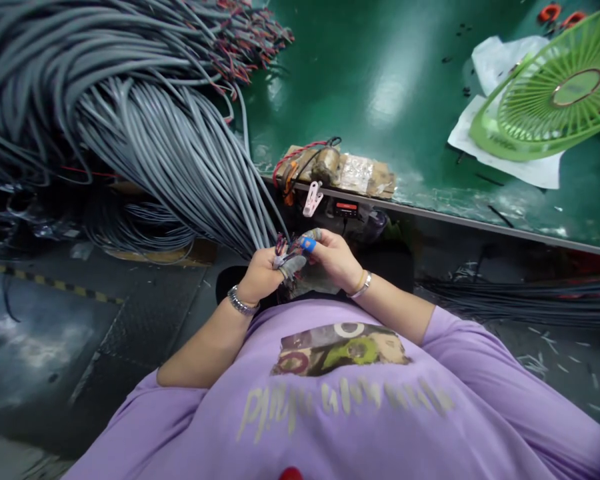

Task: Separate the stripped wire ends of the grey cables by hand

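A thick bundle of grey cables [180, 153] hangs over the table edge, and its stripped ends with thin coloured wires [283, 245] reach my hands. My left hand [265, 272] is closed around these cable ends, with a grey covering on the thumb. From the other side my right hand [333, 257] pinches at the thin wires; a blue wrap and a grey covering sit on its fingers. Both hands are close together in front of my body, below the table edge. Which single wires the fingertips hold is too small to make out.
The green table [350, 80] bears a light green fan [545, 100] on white paper at the right. A taped cardboard piece with wires [340, 170] lies at the front edge, a pink clip [313, 199] beside it. Dark cables [520, 300] lie low at the right.
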The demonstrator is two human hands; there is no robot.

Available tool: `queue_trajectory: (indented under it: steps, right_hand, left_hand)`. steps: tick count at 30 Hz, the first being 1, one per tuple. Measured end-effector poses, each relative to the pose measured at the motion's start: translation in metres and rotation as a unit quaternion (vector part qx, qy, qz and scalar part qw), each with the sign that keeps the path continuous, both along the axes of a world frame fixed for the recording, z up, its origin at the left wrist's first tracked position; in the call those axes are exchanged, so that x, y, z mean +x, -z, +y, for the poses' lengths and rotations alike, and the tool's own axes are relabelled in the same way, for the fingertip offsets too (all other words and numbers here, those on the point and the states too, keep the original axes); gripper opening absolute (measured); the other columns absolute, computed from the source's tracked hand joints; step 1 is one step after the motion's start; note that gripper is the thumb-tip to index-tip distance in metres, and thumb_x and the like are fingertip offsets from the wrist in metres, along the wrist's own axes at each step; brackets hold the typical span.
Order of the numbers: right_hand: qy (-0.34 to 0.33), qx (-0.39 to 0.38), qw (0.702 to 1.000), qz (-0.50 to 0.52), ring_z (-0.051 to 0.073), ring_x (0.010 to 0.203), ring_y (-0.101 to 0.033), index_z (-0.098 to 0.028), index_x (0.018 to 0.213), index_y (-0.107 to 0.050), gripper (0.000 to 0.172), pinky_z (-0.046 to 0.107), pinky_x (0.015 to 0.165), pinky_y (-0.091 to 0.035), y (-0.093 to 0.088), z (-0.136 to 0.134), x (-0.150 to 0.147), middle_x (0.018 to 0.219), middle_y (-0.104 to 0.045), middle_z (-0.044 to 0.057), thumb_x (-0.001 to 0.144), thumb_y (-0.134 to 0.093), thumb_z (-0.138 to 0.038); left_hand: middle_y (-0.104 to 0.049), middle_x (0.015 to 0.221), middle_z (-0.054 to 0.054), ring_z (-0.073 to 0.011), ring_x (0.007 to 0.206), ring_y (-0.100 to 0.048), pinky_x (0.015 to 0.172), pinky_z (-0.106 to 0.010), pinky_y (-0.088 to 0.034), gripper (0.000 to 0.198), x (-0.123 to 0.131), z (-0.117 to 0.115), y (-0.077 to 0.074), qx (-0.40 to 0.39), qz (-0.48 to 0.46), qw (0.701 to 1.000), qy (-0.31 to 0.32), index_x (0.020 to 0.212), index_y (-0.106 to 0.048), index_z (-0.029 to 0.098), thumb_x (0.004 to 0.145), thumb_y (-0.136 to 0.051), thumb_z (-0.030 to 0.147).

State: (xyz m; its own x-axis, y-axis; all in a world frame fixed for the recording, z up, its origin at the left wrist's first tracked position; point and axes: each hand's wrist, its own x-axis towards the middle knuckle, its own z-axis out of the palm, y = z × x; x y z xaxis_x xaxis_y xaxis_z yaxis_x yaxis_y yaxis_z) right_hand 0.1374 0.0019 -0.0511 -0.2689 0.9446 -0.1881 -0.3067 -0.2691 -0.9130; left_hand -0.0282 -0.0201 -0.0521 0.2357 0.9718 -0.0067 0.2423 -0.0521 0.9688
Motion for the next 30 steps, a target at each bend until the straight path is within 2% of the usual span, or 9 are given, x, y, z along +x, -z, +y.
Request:
queue_trajectory:
  steps: [3, 7, 10, 15, 23, 30]
  right_hand:
    - [0.011, -0.007, 1.0, 0.014, 0.006, 0.05, -0.04, -0.016, 0.076, -0.061, 0.046, 0.021, 0.048, -0.036, -0.001, 0.003, -0.003, 0.058, -0.052, -0.005, 0.059, -0.082, -0.053]
    - [0.009, -0.006, 1.0, 0.02, 0.006, 0.049, -0.038, -0.016, 0.075, -0.061, 0.046, 0.021, 0.048, -0.034, -0.002, 0.005, -0.005, 0.054, -0.049, -0.006, 0.059, -0.082, -0.053]
    - [0.018, 0.002, 1.0, 0.021, 0.006, 0.05, -0.039, -0.015, 0.074, -0.061, 0.045, 0.021, 0.049, -0.036, -0.001, 0.004, -0.003, 0.055, -0.05, -0.006, 0.06, -0.082, -0.053]
    - [0.018, 0.023, 1.0, 0.01, 0.006, 0.051, -0.041, -0.015, 0.076, -0.061, 0.042, 0.021, 0.05, -0.037, 0.003, 0.002, 0.003, 0.059, -0.053, -0.005, 0.065, -0.078, -0.052]
    - [-0.018, 0.064, 0.997, -0.028, 0.009, 0.063, -0.051, -0.016, 0.081, -0.061, 0.041, 0.022, 0.057, -0.042, -0.004, 0.009, 0.005, 0.072, -0.059, -0.002, 0.065, -0.078, -0.049]
    - [-0.047, 0.047, 0.996, -0.054, 0.009, 0.055, -0.051, -0.015, 0.075, -0.061, 0.04, 0.023, 0.053, -0.043, -0.002, 0.013, 0.003, 0.065, -0.061, -0.002, 0.062, -0.081, -0.047]
  left_hand:
    - [-0.064, 0.059, -0.001, -0.0122, 0.057, -0.056, 0.059, -0.024, -0.045, 0.026, 0.001, -0.002, -0.001, 0.019, -0.003, 0.999, -0.045, 0.061, -0.068, 0.015, 0.07, -0.078, 0.037]
    - [-0.065, 0.058, -0.002, -0.0106, 0.054, -0.055, 0.054, -0.023, -0.042, 0.027, 0.004, -0.001, -0.002, 0.029, -0.073, 0.993, -0.092, 0.061, -0.068, 0.016, 0.077, -0.072, 0.036]
    - [-0.064, 0.057, -0.002, -0.0098, 0.052, -0.052, 0.052, -0.023, -0.04, 0.027, 0.007, 0.001, -0.001, 0.026, -0.11, 0.988, -0.106, 0.061, -0.068, 0.016, 0.08, -0.069, 0.035]
    - [-0.063, 0.056, -0.001, -0.0087, 0.047, -0.047, 0.047, -0.023, -0.035, 0.026, 0.013, 0.004, -0.002, 0.012, -0.117, 0.986, -0.122, 0.063, -0.069, 0.015, 0.079, -0.07, 0.036]
    - [-0.067, 0.059, -0.003, -0.0102, 0.052, -0.053, 0.052, -0.023, -0.039, 0.024, 0.012, 0.007, 0.004, -0.01, -0.098, 0.991, -0.089, 0.064, -0.069, 0.015, 0.077, -0.071, 0.035]
    - [-0.068, 0.058, -0.003, -0.0136, 0.054, -0.059, 0.057, -0.025, -0.046, 0.023, 0.009, 0.01, -0.002, -0.063, -0.039, 0.997, -0.026, 0.06, -0.068, 0.015, 0.067, -0.079, 0.033]
